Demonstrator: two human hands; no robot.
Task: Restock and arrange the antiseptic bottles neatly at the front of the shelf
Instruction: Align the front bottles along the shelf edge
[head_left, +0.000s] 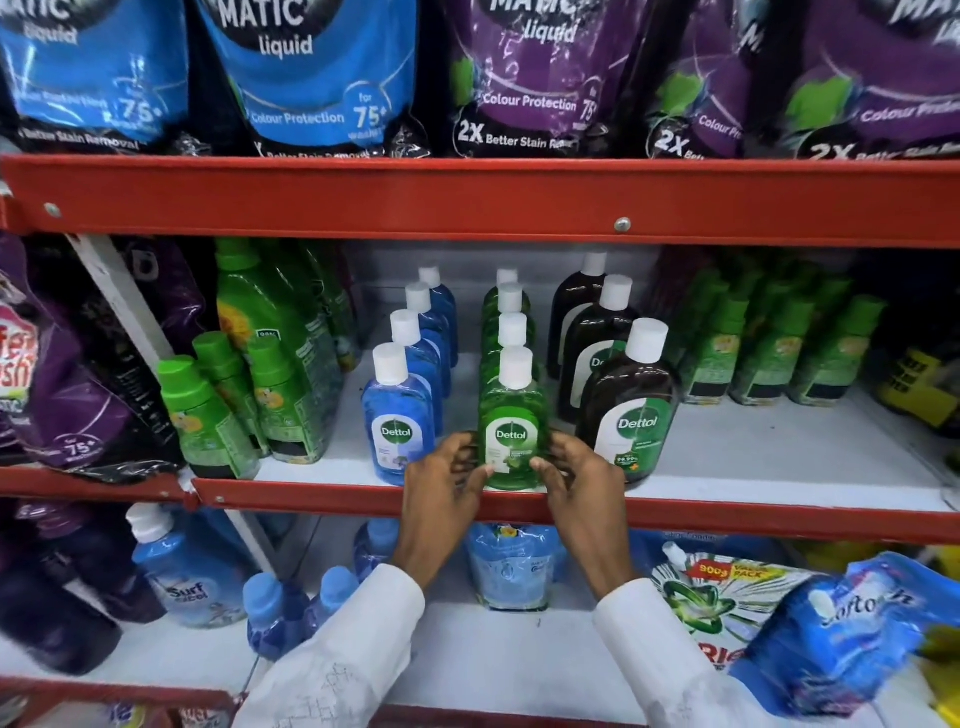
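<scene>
Three rows of white-capped antiseptic bottles run front to back on the middle shelf (779, 467). The front green bottle (511, 410) stands upright at the shelf's front edge. My left hand (441, 483) and my right hand (576, 478) grip its lower sides, fingertips on its label. Left of it stands the front blue bottle (397, 415), touching my left hand. To the right stands the bigger front brown bottle (631, 415), just behind my right hand. More bottles of each colour line up behind.
Green-capped cleaner bottles (208, 410) crowd the shelf's left side, and green packs (769, 353) sit at the back right. The red shelf lip (311, 496) runs below my hands. Detergent pouches (311, 78) fill the shelf above; blue refill packs (511, 566) lie below.
</scene>
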